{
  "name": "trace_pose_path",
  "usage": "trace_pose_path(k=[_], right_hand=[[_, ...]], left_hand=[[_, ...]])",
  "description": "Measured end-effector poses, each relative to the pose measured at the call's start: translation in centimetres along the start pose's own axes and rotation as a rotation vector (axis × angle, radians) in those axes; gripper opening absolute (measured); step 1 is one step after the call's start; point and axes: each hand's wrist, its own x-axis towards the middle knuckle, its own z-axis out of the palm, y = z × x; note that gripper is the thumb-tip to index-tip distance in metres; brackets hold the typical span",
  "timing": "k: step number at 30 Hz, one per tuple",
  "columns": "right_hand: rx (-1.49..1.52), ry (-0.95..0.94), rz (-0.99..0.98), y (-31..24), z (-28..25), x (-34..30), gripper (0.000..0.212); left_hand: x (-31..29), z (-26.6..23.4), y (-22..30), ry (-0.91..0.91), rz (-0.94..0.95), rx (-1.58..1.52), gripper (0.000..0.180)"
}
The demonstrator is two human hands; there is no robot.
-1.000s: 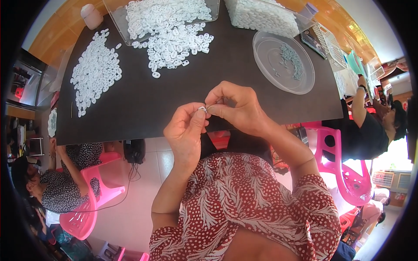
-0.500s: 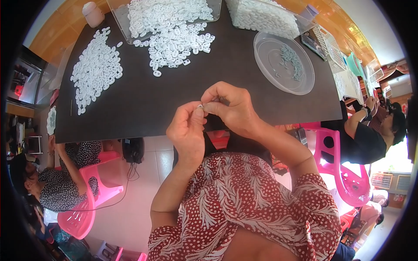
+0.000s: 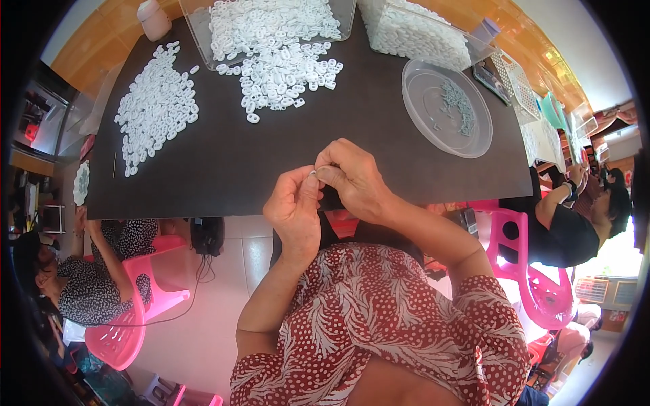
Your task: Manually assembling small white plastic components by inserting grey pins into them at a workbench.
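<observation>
Just above the near edge of the dark table, my two hands meet fingertip to fingertip. My left hand (image 3: pixel 295 208) pinches a tiny white piece (image 3: pixel 312 173) between thumb and forefinger. My right hand (image 3: pixel 356 177) is closed against the same spot, thumb and forefinger pressed together; what sits between them is too small and covered to make out. Beyond my hands lies a loose pile of small white oval plastic pieces with holes (image 3: pixel 284 80). A second such pile (image 3: pixel 157 111) spreads at the left. Small grey-green pins (image 3: pixel 459 108) rest in a clear round lid (image 3: pixel 421 116) at the right.
A clear tray (image 3: pixel 198 39) and a clear box (image 3: pixel 479 53), both full of white pieces, stand at the back. A pinkish bottle (image 3: pixel 154 24), a phone (image 3: pixel 492 82) and a white basket (image 3: pixel 520 86) flank them. People sit left (image 3: pixel 95 291) and right (image 3: pixel 569 227) near pink chairs (image 3: pixel 512 233).
The whole table view has shifted slightly down and right. My hands stay joined at the small white piece, with only slight finger movement.
</observation>
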Motion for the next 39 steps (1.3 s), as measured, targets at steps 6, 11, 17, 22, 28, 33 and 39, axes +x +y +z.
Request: trace_pose_path(k=[6, 11, 17, 22, 28, 33, 39], right_hand=[[0.038, 0.019, -0.004, 0.2, 0.7, 0.6, 0.006], [-0.026, -0.033, -0.073, 0.5, 0.0, 3.1, 0.004], [-0.410, 0.112, -0.258, 5.0, 1.0, 8.8, 0.020], [-0.684, 0.056, -0.386, 7.1, 2.6, 10.6, 0.017], [-0.664, 0.036, -0.489, 7.4, 3.1, 11.2, 0.010], [-0.686, 0.032, -0.519, 7.4, 2.8, 11.3, 0.009], [-0.639, -0.076, -0.504, 7.2, 2.3, 11.3, 0.007]], left_hand=[[0.5, -0.1, 0.2, 0.032, -0.016, -0.076, 0.010], [2.0, -1.1, 0.0, 0.071, -0.114, -0.214, 0.011], [2.8, -1.8, -0.7, 0.094, -0.096, -0.233, 0.012], [2.6, -1.6, -1.0, 0.115, -0.057, -0.224, 0.011], [2.6, -1.8, -1.1, 0.113, -0.051, -0.248, 0.011], [2.7, -1.8, -1.0, 0.114, -0.055, -0.245, 0.011], [2.6, -1.8, -1.1, 0.105, -0.058, -0.240, 0.012]])
